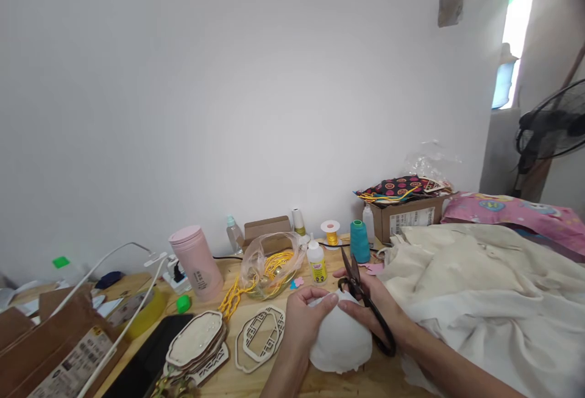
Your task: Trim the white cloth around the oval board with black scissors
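My left hand (304, 319) pinches the top edge of a white piece of fabric (340, 344) that lies on the wooden table (365, 380). My right hand (377, 306) grips black scissors (365, 303), their blades pointing up and away just above the fabric's far edge. The two hands meet over the fabric, fingers closed. To the left of the fabric lie cut-out wooden frames (260, 337) and a stack of wooden plaques (197, 344).
A glue bottle (316, 261), teal thread cone (359, 241), pink tumbler (196, 262), bag of yellow cord (269, 270) and cardboard boxes (406, 215) crowd the table's back. Cream cloth (484, 282) is heaped at right. A fan (551, 124) stands far right.
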{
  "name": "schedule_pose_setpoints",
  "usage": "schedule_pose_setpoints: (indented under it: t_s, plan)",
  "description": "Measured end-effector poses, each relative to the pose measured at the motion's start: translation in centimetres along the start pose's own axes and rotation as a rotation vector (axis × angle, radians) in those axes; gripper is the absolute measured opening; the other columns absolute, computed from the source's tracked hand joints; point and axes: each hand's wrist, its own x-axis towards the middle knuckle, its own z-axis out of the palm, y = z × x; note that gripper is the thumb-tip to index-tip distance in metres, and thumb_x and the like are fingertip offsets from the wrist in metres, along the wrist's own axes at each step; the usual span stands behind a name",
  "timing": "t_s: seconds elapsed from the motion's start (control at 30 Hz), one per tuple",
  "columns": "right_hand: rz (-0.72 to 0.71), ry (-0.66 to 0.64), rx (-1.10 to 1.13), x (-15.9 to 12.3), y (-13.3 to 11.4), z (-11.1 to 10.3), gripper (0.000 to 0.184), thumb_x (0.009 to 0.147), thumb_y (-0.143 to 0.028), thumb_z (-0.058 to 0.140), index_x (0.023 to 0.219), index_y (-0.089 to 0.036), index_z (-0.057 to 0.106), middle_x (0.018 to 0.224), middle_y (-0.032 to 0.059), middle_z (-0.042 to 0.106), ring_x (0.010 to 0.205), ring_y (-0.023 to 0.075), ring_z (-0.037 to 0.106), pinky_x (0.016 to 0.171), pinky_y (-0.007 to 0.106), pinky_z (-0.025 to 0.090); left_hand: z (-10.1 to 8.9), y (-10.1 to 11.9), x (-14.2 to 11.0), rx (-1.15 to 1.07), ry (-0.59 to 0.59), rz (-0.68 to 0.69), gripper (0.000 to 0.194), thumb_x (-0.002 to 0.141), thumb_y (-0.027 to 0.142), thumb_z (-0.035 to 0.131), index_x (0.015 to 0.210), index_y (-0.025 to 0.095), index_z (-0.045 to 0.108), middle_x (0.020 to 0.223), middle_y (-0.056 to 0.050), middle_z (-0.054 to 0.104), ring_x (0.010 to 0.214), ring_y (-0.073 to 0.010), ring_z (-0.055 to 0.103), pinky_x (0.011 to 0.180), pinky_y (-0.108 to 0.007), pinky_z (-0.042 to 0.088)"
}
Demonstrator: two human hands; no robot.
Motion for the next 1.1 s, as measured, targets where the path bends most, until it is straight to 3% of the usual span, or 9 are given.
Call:
schedule_pose_setpoints:
  t_s: [0.13,0.27,0.47,0.7,0.87,1.0,1.1]
  plan:
    - [0.088,0.068,0.133,0.3,-0.25,-0.49,0.044,0.063,-0.031,0.063,0.102,-0.018,0.05,0.074,-0.0005,0.053,0.066,0.0154,0.049,0.057,0.026,0.04,-0.07,0.29,-0.21,-0.105,-0.028,-0.023,0.041,0.047,0.04,0.077,0.075,0.011,0.068,0.061,-0.007,0.068,0.052,-0.0139,0.057,0.053,-0.025,0.045]
    - [0.088,0.08,0.164,0.22,-0.41,-0.63,0.043,0.064,-0.03,0.063,0.102,-0.017,0.049,0.075,0.0002,0.054,0.066,0.0158,0.05,0.057,0.026,0.04,-0.18,0.34,-0.28,-0.191,-0.107,-0.015,0.041,0.046,0.031,0.079,0.081,0.012,0.069,0.077,-0.009,0.07,0.065,-0.0162,0.061,0.06,-0.025,0.046]
    - [-0.002,-0.056,0.024,-0.01,-0.28,-0.19,0.041,0.061,-0.028,0.062,0.1,-0.018,0.051,0.069,-0.0016,0.053,0.062,0.0157,0.048,0.055,0.026,0.04,-0.17,-0.35,-0.05,-0.074,-0.061,-0.032,0.032,0.045,0.033,0.079,0.062,0.008,0.068,0.052,-0.006,0.065,0.045,-0.0114,0.052,0.046,-0.022,0.039]
    - [0.076,0.05,0.118,0.29,-0.6,-0.45,0.045,0.063,-0.031,0.062,0.103,-0.017,0.049,0.075,0.0001,0.056,0.065,0.0164,0.05,0.057,0.026,0.042,-0.03,0.0,-0.05,-0.151,-0.153,-0.052,0.04,0.052,0.041,0.075,0.076,0.01,0.068,0.059,-0.007,0.066,0.054,-0.0142,0.057,0.056,-0.025,0.043]
    - [0.006,-0.073,0.034,-0.01,-0.4,-0.24,0.043,0.06,-0.026,0.061,0.101,-0.017,0.052,0.071,0.0,0.056,0.067,0.0187,0.052,0.058,0.027,0.042,0.02,-0.37,-0.07,-0.066,-0.08,-0.06,0.035,0.044,0.039,0.079,0.045,0.011,0.057,0.037,0.001,0.054,0.034,-0.0065,0.042,0.038,-0.018,0.027]
    - [-0.005,-0.064,-0.001,0.12,-0.3,-0.47,0.042,0.063,-0.027,0.059,0.104,-0.018,0.051,0.073,0.0,0.056,0.065,0.0175,0.051,0.056,0.027,0.042,0.04,-0.1,-0.27,-0.08,-0.161,-0.088,0.041,0.052,0.049,0.072,0.059,0.009,0.066,0.045,-0.003,0.059,0.04,-0.0104,0.047,0.042,-0.022,0.033]
    - [-0.009,-0.044,-0.018,0.22,-0.21,-0.56,0.043,0.062,-0.024,0.06,0.104,-0.019,0.051,0.071,-0.0013,0.054,0.062,0.0163,0.049,0.054,0.026,0.041,0.12,0.2,-0.28,-0.041,-0.169,-0.013,0.041,0.053,0.049,0.07,0.066,0.01,0.069,0.053,-0.005,0.063,0.047,-0.0121,0.05,0.047,-0.022,0.036]
